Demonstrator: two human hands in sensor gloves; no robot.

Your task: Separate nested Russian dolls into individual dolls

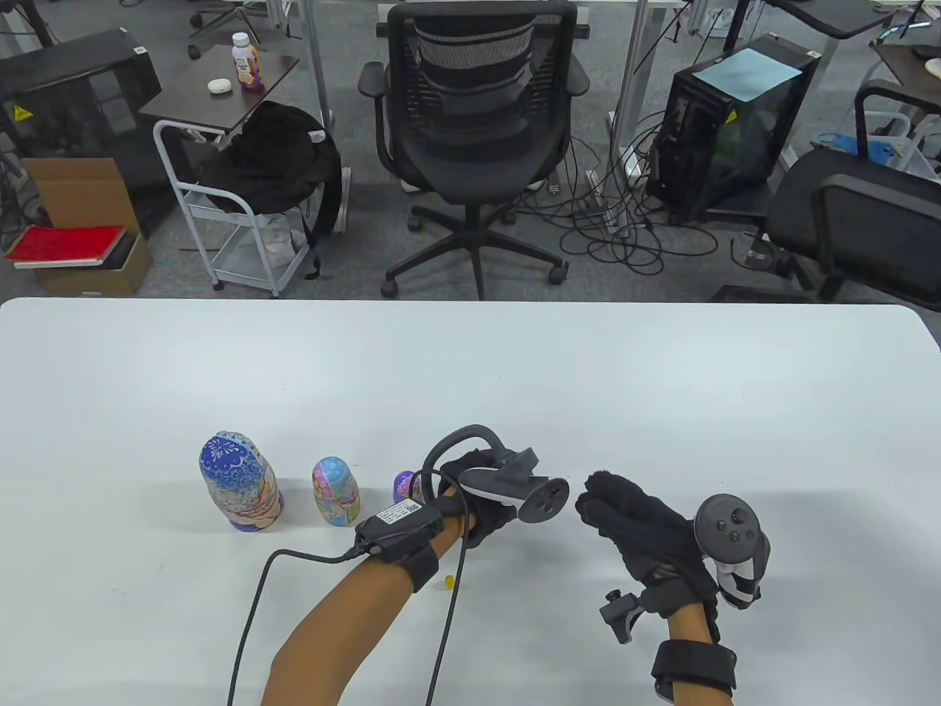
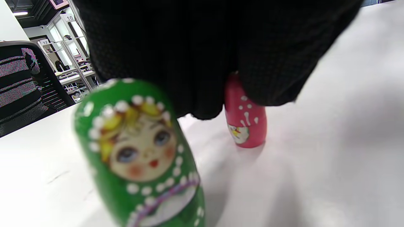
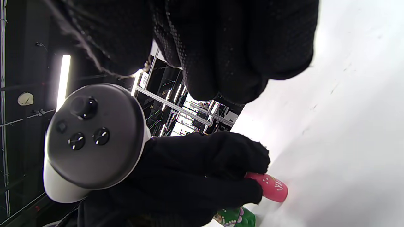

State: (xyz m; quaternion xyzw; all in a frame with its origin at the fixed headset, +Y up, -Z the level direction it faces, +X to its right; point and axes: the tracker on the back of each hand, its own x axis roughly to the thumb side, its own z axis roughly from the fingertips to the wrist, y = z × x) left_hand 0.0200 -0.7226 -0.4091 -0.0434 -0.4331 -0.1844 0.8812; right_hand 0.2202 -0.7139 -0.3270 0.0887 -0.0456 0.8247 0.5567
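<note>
My left hand (image 1: 481, 507) grips the top of a small pink doll (image 2: 245, 126), which stands on the white table (image 1: 470, 368). A green doll (image 2: 139, 157) stands right beside it. Both are hidden under the hand and its tracker in the table view. They also show in the right wrist view, the pink doll (image 3: 270, 188) and the green doll (image 3: 235, 217). To the left stand a large blue doll (image 1: 240, 482), a medium light-blue doll (image 1: 336, 491) and a small purple doll (image 1: 404, 485). My right hand (image 1: 610, 507) hovers to the right of the left hand, fingers loosely curled, holding nothing.
A tiny yellow piece (image 1: 447, 583) lies on the table by my left forearm. The left glove's cable (image 1: 253, 610) trails toward the front edge. An office chair (image 1: 474, 140) and computer cases stand beyond the far edge.
</note>
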